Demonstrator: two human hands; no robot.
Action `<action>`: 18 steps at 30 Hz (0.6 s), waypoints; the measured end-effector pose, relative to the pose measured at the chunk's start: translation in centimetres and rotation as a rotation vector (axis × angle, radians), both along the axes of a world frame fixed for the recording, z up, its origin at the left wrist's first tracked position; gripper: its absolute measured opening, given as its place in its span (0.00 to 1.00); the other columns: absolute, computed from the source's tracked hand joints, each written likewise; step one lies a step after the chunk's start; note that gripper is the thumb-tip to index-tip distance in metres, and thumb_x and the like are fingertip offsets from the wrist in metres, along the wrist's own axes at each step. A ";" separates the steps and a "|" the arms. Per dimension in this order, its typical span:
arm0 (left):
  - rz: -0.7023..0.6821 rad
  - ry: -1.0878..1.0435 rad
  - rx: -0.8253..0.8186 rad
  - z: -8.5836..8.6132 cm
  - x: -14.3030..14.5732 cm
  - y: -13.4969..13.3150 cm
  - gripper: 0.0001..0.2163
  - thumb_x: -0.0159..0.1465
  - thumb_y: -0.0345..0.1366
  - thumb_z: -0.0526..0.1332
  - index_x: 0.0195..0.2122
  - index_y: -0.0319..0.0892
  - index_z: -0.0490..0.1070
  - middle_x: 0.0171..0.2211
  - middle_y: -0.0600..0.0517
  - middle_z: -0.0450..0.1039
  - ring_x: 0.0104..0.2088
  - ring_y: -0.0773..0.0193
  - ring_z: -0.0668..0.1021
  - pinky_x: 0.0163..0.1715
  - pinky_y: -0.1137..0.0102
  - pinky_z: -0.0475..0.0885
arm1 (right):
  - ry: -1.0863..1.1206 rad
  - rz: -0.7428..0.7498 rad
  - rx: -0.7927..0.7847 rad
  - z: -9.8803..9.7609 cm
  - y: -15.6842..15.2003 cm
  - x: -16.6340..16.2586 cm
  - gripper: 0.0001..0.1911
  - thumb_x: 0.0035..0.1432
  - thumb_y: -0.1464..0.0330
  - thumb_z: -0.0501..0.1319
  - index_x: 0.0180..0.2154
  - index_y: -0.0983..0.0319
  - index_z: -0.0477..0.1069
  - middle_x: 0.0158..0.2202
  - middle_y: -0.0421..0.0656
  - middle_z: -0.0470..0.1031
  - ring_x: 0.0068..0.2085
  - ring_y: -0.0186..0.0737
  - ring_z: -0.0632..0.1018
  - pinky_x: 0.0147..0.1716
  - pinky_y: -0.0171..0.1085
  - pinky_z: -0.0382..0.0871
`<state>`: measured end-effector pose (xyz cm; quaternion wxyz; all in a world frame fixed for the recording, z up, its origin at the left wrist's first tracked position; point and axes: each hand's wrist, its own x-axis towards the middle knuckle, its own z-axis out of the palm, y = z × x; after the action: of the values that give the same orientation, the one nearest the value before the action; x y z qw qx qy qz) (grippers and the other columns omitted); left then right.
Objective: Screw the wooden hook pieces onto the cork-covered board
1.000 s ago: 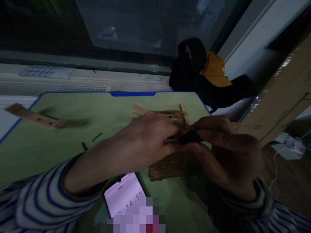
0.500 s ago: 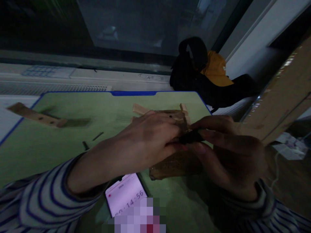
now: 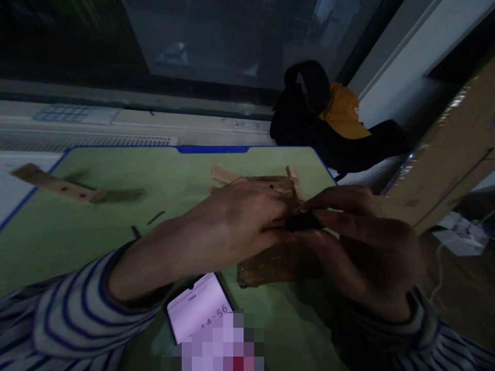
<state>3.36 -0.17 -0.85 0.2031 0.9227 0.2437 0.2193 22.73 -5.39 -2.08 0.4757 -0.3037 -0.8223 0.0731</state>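
Note:
My left hand (image 3: 232,221) reaches in from the left, thumb and forefinger closed together. A thin, pale strip shows between them, but what it belongs to is unclear. My right hand (image 3: 367,237) pinches a small black piece (image 3: 303,221) whose kind I cannot make out; it meets my left fingertips. Beneath both hands sits a brown block wrapped in clear tape (image 3: 266,268). Just behind them are wooden pieces (image 3: 270,185), one with a dark hole, partly covered by my left hand.
A wooden bar with two holes (image 3: 62,188) lies at the table's left. Two thin dark pieces, one a small rod (image 3: 155,217), are near my left forearm. A lit phone (image 3: 201,304) lies in front. A black bag (image 3: 305,113) with an orange cap (image 3: 342,111) stands behind the table (image 3: 154,165).
My hands stay almost in place over the block. The black piece between my fingers has shifted or turned slightly. Nothing else on the table has moved.

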 end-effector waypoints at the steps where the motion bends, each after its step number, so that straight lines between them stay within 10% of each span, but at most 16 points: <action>1: 0.016 0.003 0.012 0.0 0.0 0.1 0.08 0.64 0.39 0.58 0.32 0.44 0.74 0.33 0.53 0.76 0.37 0.63 0.77 0.43 0.68 0.70 | 0.000 0.008 0.003 0.0 0.0 0.0 0.23 0.52 0.81 0.63 0.49 0.60 0.67 0.46 0.45 0.73 0.46 0.44 0.74 0.43 0.49 0.69; 12: -0.014 0.024 0.004 -0.2 0.0 0.1 0.08 0.65 0.33 0.56 0.35 0.44 0.75 0.34 0.53 0.76 0.38 0.64 0.77 0.46 0.67 0.69 | -0.018 -0.049 0.019 0.1 0.0 0.2 0.22 0.49 0.81 0.66 0.45 0.58 0.70 0.38 0.43 0.72 0.38 0.38 0.74 0.32 0.42 0.70; 18: 0.009 0.003 0.039 -0.1 0.2 0.3 0.06 0.62 0.40 0.61 0.36 0.45 0.74 0.39 0.54 0.77 0.42 0.61 0.77 0.49 0.65 0.68 | 0.079 -0.032 -0.016 -0.4 0.0 -0.1 0.26 0.52 0.82 0.62 0.51 0.56 0.67 0.47 0.46 0.73 0.47 0.47 0.74 0.43 0.51 0.69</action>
<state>3.58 0.11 -0.98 0.1838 0.9257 0.2438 0.2235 22.58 -5.41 -2.47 0.5064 -0.3172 -0.7974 0.0838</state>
